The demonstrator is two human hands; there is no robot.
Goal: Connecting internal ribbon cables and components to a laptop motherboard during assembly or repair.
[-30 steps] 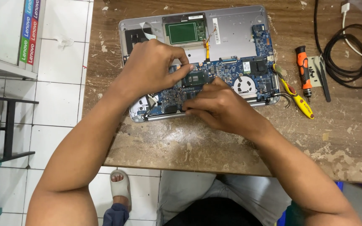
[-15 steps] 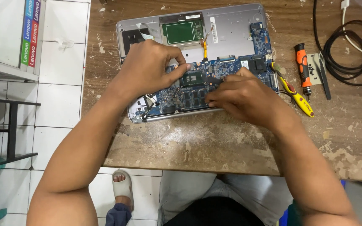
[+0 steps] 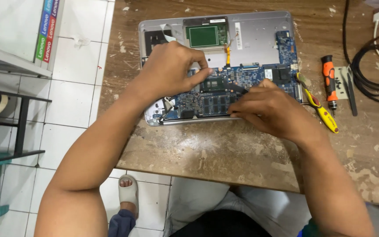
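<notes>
Blue circuit board [image 3: 242, 81] in one opened laptop [image 3: 259, 37], two hands [image 3: 174, 72] touching

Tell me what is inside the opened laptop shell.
Inside the laptop shell lie a blue circuit board, a green touchpad board and an orange ribbon cable. The left hand and right hand cover parts of the board, so what lies beneath them is hidden.

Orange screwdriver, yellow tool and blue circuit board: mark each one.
orange screwdriver [image 3: 329, 79]: head view, on its handle.
yellow tool [image 3: 323, 112]: head view, mid-handle.
blue circuit board [image 3: 246, 74]: head view, bare upper strip.
</notes>
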